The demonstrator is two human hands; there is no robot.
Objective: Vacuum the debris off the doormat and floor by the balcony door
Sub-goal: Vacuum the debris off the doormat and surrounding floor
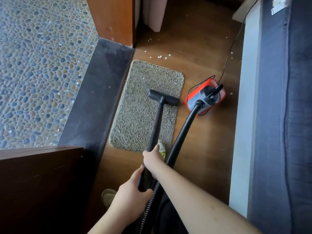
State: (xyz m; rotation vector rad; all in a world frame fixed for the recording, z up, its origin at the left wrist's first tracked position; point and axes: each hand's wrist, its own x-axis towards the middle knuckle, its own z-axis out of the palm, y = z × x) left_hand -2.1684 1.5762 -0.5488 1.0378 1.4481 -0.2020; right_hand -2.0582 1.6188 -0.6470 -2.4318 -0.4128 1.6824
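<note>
Black wand gripped in both my hands, left hand low, right hand higher; nozzle mid-doormat. Next, I'd push toward the white scraps beyond.

I count one doormat on the wooden floor, and one red vacuum cleaner at its three o'clock. One black wand, one floor nozzle, one ribbed hose, one power cord. Two hands on the wand: my left hand and my right hand. Two feet show. White debris bits at the mat's twelve o'clock: about a dozen; more on the pebble tiles, too many to count.
</note>
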